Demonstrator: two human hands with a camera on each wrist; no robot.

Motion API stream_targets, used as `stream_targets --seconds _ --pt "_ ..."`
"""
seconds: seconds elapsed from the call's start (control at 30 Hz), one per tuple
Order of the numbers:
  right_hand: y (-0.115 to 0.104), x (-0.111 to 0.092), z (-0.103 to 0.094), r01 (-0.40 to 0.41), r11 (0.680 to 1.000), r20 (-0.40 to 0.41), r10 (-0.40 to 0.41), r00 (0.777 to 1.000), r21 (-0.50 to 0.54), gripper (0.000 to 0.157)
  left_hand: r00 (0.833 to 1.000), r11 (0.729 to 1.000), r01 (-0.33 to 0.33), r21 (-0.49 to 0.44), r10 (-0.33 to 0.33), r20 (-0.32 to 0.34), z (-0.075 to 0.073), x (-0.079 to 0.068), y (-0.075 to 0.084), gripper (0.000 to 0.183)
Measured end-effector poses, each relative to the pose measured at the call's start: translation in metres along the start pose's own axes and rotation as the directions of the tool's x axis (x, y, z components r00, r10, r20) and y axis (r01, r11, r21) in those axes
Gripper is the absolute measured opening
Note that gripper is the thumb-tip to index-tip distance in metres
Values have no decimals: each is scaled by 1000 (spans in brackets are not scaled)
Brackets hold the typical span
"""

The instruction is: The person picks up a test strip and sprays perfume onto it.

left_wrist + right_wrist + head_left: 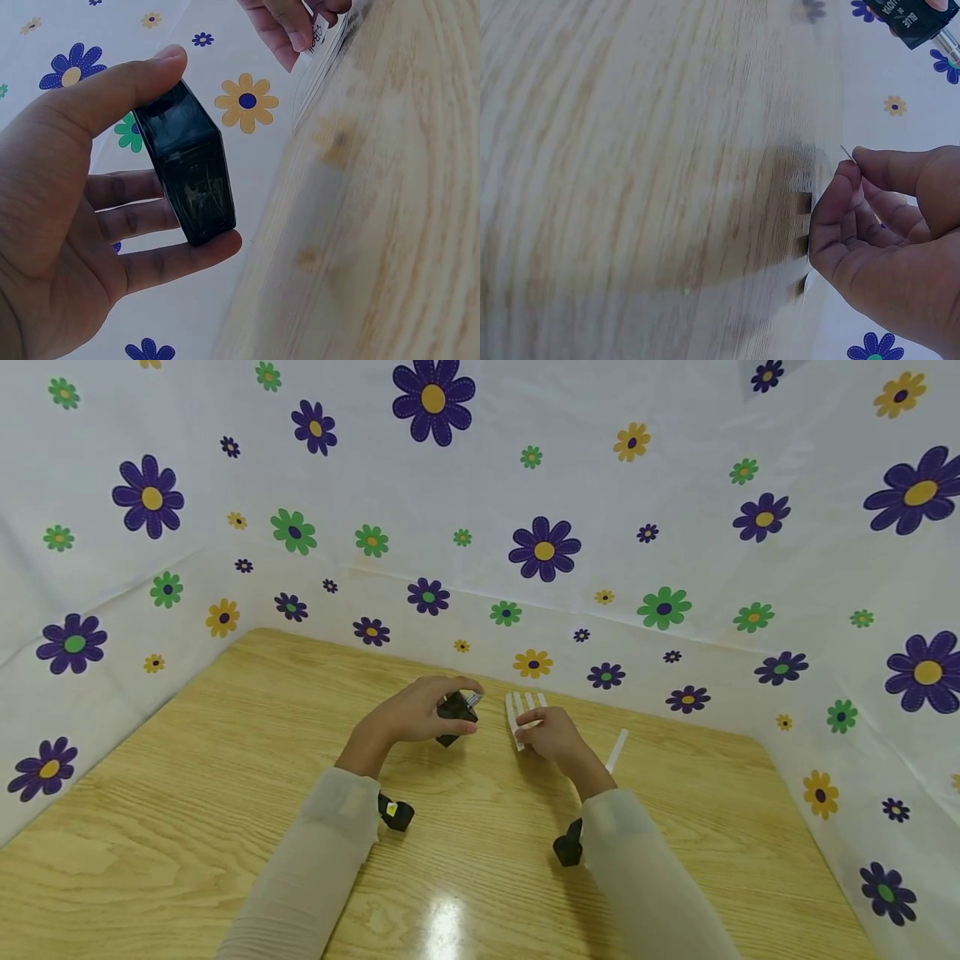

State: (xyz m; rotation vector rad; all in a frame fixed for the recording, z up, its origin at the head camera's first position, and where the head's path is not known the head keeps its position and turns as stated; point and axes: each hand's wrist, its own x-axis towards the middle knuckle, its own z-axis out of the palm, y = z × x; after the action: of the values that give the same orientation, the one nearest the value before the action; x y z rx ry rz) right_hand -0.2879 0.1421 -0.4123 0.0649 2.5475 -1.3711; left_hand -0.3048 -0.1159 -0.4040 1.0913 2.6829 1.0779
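Note:
My left hand (420,710) holds a dark, faceted glass spray bottle (191,169) between thumb and fingers, raised off the table. A silver nozzle (473,699) shows at its top, and white lettering is on its side in the right wrist view. To the right, my right hand (553,735) pinches a thin white paper strip (847,154) between thumb and fingertips; that strip appears edge-on in the right wrist view. Several similar white strips (529,700) lie fanned side by side under and beyond the right hand, partly covered by it.
Both hands are over a light wood-grain table (225,760). Beside the right wrist lies another white strip (618,748), partly hidden by the arm. Small black devices (397,815) sit at both wrists. A white flower-print sheet (480,485) encloses the back and sides.

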Motion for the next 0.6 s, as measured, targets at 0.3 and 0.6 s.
stream_targets --seconds 0.3,0.6 --pt "-2 3 2 -19 1000 1 19 1000 -4 23 1000 1000 19 1 -19 5 1 -1 -1 59" --pt "2 7 0 -37 999 8 37 999 0 24 999 999 37 5 -37 7 0 -1 -2 63"
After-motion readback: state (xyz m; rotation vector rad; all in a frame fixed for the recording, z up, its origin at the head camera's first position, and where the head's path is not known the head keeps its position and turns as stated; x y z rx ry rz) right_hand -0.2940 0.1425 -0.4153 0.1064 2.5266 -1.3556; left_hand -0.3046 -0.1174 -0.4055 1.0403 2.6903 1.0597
